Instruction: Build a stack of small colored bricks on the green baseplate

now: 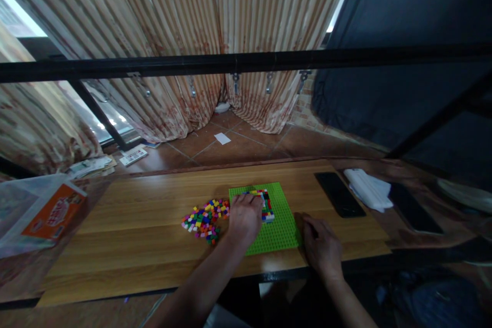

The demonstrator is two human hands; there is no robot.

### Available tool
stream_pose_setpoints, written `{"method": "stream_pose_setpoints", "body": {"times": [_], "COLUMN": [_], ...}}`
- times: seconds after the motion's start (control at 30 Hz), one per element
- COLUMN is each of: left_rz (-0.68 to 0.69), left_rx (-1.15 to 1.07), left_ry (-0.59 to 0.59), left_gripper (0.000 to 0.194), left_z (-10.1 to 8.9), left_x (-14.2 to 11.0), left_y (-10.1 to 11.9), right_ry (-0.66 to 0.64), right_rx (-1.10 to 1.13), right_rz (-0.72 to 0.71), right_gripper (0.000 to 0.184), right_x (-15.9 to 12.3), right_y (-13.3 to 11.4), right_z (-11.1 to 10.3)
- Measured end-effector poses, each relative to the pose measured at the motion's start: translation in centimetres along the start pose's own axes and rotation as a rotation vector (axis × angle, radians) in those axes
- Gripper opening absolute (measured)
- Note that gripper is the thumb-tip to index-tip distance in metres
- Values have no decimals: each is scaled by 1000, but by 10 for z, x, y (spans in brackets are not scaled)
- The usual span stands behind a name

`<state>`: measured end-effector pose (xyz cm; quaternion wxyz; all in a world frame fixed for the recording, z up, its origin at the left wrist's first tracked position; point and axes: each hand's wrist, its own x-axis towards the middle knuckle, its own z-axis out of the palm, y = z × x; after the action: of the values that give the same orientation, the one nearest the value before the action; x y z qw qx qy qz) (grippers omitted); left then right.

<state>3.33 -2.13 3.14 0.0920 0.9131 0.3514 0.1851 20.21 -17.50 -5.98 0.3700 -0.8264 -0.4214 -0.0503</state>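
Note:
A green studded baseplate lies on the wooden table, carrying a low structure of multicoloured toy bricks near its far side. My left hand is over the left part of that structure, its fingers bent down and closed. The fingertips and anything between them are hidden from view. Left of the baseplate is a loose pile of small bricks in many colours. My right hand rests on the table beside the baseplate's right edge, fingers curled in, with nothing visible in it.
On the table's right part lies a black phone-like slab. Past the table's right edge are a white object and another dark slab. A translucent bag with an orange label stands at the left. A black rail runs across behind the table.

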Motion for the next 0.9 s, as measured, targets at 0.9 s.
{"method": "stream_pose_setpoints", "body": {"times": [0.9], "left_rz": [60], "left_rx": [-20], "left_ry": [159], "left_gripper": [30], "left_z": [12], "left_x": [-25], "left_y": [0], "right_ry": [41], "right_rx": [-25], "right_rz": [-58], "right_gripper": [39], "right_x": [-2], "right_y": [3], "right_z": [1]}}
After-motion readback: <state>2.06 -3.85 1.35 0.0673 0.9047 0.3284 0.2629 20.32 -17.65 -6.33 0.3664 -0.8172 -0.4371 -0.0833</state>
